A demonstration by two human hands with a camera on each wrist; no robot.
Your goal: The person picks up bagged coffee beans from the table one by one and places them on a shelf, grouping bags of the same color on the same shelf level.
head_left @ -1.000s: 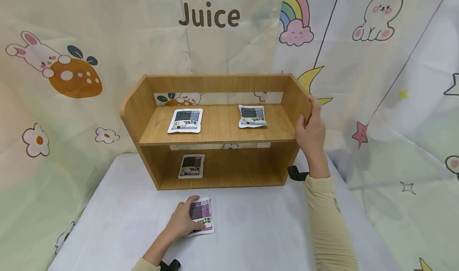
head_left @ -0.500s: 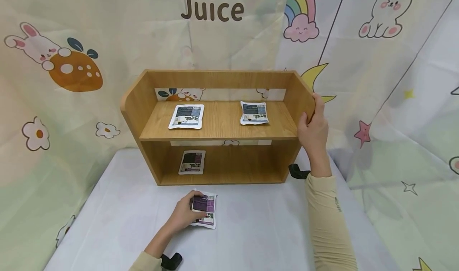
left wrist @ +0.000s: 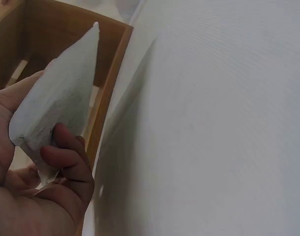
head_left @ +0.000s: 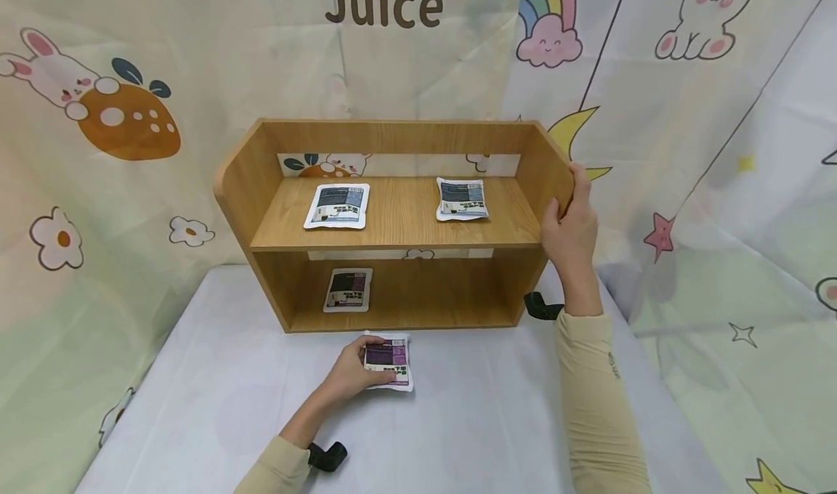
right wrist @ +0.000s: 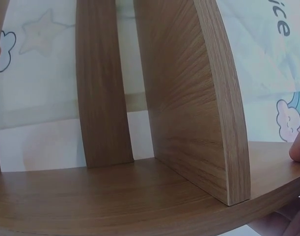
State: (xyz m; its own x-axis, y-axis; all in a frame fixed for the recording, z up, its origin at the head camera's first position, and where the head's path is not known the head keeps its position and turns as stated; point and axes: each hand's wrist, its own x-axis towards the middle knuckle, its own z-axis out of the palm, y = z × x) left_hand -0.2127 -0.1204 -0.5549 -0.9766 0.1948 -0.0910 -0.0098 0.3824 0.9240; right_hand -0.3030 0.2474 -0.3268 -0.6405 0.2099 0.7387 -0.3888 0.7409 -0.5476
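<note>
My left hand [head_left: 346,374] holds a white-edged pouch [head_left: 395,356] with a purple and black label, just before the shelf's lower front edge. In the left wrist view the pouch's plain pale back [left wrist: 61,98] shows, with curled fingertips [left wrist: 66,157] against it. It appears raised above the white cloth. My right hand [head_left: 572,225] grips the right side panel [head_left: 548,178] of a two-tier wooden shelf [head_left: 399,214]; part of the thumb or a finger [right wrist: 299,147] shows at the edge of the right wrist view.
Two blue-labelled pouches, one at left [head_left: 337,205] and one at right [head_left: 461,199], lie on the upper board. Another dark purple-labelled pouch [head_left: 348,290] lies at the left of the lower tier. A printed cloth [head_left: 261,58] hangs behind the white-covered table [head_left: 490,407].
The left hand has carried the purple pouch forward and to the right, up close to the shelf. The right hand keeps its grip on the side panel. The head view has tilted slightly down.
</note>
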